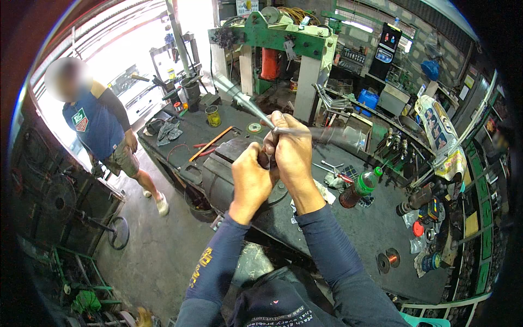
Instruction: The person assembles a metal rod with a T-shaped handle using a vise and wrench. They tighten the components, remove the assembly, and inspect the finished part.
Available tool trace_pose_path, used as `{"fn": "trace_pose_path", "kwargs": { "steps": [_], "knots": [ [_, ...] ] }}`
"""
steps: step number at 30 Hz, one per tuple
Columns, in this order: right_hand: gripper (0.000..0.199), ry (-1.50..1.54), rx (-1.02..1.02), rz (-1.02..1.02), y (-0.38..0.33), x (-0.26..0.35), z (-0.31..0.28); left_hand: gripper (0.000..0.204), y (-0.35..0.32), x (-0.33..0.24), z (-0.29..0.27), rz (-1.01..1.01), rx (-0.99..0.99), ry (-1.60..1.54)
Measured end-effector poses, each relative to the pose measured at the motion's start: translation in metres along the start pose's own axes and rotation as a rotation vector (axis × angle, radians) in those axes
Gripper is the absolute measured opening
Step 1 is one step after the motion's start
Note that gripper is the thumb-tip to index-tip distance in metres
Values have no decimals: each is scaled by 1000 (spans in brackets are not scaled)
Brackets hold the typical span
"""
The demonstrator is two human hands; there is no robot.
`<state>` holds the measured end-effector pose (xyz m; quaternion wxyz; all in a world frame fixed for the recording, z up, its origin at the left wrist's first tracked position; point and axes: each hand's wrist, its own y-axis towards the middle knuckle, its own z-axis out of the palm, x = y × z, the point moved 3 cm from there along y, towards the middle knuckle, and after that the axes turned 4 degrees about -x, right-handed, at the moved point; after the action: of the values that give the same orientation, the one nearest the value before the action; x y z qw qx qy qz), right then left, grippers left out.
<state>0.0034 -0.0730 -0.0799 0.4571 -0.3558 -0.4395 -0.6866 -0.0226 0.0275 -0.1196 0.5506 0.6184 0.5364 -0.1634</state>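
Note:
Above the bench vise (220, 177), my two hands are raised close together, fingers curled. My right hand (294, 158) grips a shiny metal tool (245, 102), its thumb on the joint where two long metal arms meet. One arm, widening outward, points to the far left. The other reaches right and is smeared by motion. My left hand (251, 177) is closed just below and left of the right one, at a small dark part under the joint. Its fingers largely hide that part, so I cannot make out what it is.
On the dark workbench (338, 256) stand a green-capped bottle (362, 187), a copper wire spool (388, 260) and a yellow can (213, 115). A green press frame (272, 41) rises behind. Another person (101, 120) stands at the left. A power tool (430, 210) lies at the right.

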Motion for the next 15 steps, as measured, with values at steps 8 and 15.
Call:
{"fn": "trace_pose_path", "kwargs": {
  "steps": [8,15],
  "knots": [
    [32,-4,-28,-9,3,2,0,33,1,11,-6,111,338,-165],
    [25,-77,-61,-257,-15,2,-7,21,-7,8,-2,55,2,-238]
  ]
}}
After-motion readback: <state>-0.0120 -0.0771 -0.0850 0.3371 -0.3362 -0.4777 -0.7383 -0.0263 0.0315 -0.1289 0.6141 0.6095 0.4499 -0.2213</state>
